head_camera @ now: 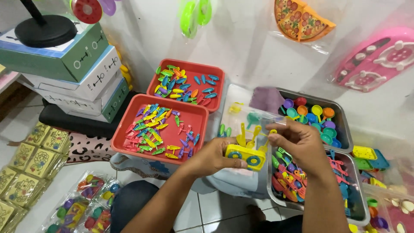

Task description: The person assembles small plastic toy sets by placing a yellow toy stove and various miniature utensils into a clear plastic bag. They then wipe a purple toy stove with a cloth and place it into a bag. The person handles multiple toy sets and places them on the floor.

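Note:
My left hand (212, 156) grips a small yellow toy stove (245, 157) with two blue-ringed burners, together with a few yellow toy utensils (249, 136) that stick up behind it. My right hand (298, 141) pinches a thin yellow piece at the top of those utensils, right above the stove. A clear plastic bag (250, 116) with small toys in it lies just behind both hands.
Two red trays (125, 129) (217, 71) hold several small coloured toy knives. A metal tray (343, 121) holds coloured toy pans; another metal tray (360, 172) holds toy forks and spatulas. Stacked boxes (86, 69) stand left, bagged toy sets (82, 207) lie on the floor.

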